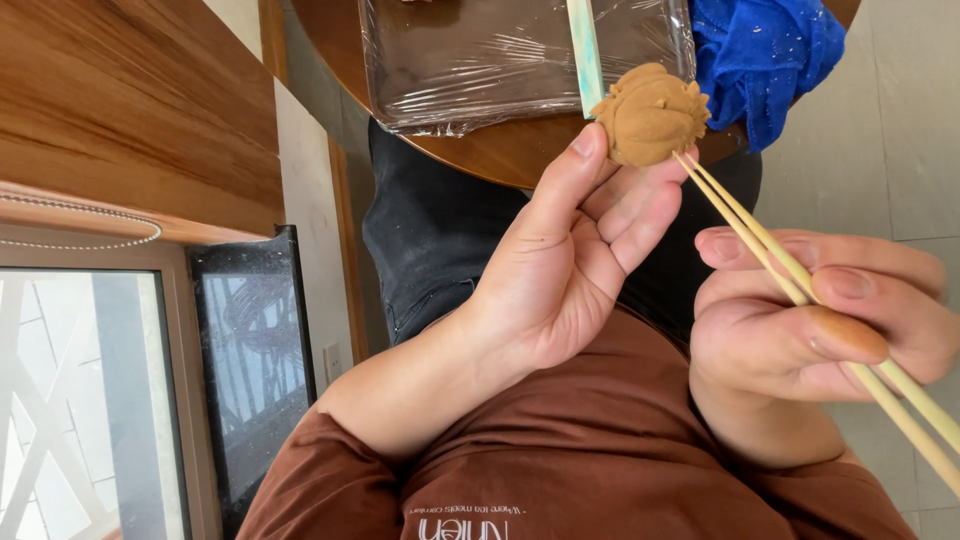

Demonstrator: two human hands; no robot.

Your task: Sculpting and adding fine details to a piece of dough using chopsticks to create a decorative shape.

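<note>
My left hand (570, 270) holds up a round tan clay ball (650, 112) with small ridges and bumps, pinched between thumb and fingertips. My right hand (810, 330) grips a pair of pale wooden chopsticks (790, 275), whose tips touch the lower right side of the clay ball. Both hands are raised in front of my brown shirt and dark trousers.
A round wooden table (500, 150) lies beyond the hands, bearing a board wrapped in clear plastic film (470, 60), a pale green-white stick (585, 50) and a blue cloth (765, 55). A wooden wall panel, a window and a dark frame (250, 350) stand at left. Grey floor tiles show at right.
</note>
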